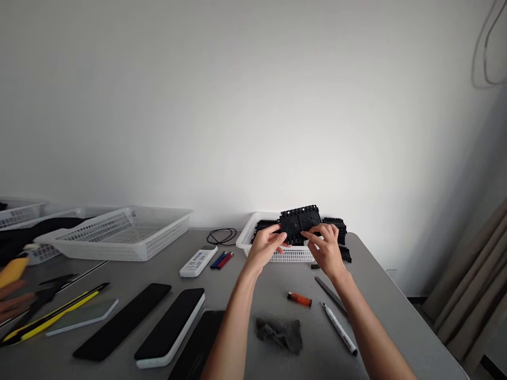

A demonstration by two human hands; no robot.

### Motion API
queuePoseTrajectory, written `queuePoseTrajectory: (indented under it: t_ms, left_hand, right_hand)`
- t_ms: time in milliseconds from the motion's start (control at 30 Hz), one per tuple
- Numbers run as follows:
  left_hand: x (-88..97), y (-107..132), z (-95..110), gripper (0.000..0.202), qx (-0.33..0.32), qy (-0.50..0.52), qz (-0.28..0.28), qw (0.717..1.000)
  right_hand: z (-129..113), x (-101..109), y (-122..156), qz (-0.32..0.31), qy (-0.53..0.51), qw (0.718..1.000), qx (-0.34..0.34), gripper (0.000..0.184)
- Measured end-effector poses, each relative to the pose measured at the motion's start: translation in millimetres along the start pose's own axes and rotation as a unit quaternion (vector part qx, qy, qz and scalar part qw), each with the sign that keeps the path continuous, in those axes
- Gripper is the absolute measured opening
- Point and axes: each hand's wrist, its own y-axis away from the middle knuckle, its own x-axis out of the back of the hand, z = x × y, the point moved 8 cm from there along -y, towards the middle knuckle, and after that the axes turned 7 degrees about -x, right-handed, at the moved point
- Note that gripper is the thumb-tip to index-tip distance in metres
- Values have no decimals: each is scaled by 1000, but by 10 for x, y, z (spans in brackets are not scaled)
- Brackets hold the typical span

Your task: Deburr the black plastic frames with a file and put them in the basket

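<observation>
Left hand (264, 248) and right hand (327, 249) both grasp a black panel (293, 224), held up tilted at a white basket (298, 255). The step seems close handling; the next move likely calls for steady support.

The single view looks from the person's head, above the near side of the tabletop (273, 295), forward and slightly down toward its far edge and the wall (253, 105). It sits close behind the left hand (265, 245) and right hand (327, 249), which show near the far right corner.
</observation>
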Motion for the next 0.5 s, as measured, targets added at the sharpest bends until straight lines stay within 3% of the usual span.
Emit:
queuePoseTrajectory:
  t_ms: [67, 200, 233, 267, 333, 400, 500]
  left_hand:
    - [-16, -35, -17, 54, -10, 2, -3, 1000]
    - [59, -102, -55, 54, -24, -7, 24, 999]
    - [95, -112, -63, 55, -25, -12, 32, 999]
    - [134, -118, -71, 56, -24, -16, 41, 999]
    - [214, -123, -84, 59, -23, -19, 57, 998]
    - [280, -121, -85, 60, -27, -21, 70, 997]
    - [317, -113, -68, 59, -37, -31, 70, 996]
  right_hand:
    - [-9, -18, 65, 35, 8, 999, -11, 36]
    - [105, 12, 405, 228, -10, 968, -104, 28]
    - [149, -28, 484, 248, -25, 960, -128, 22]
    - [193, -114, 517, 230, -45, 961, -148, 16]
    - [269, -386, 475, 102, -90, 973, -187, 8]
    - [297, -708, 424, -92, -111, 963, -227, 13]
    - [251, -1050, 546, -376, -64, 888, -258, 20]
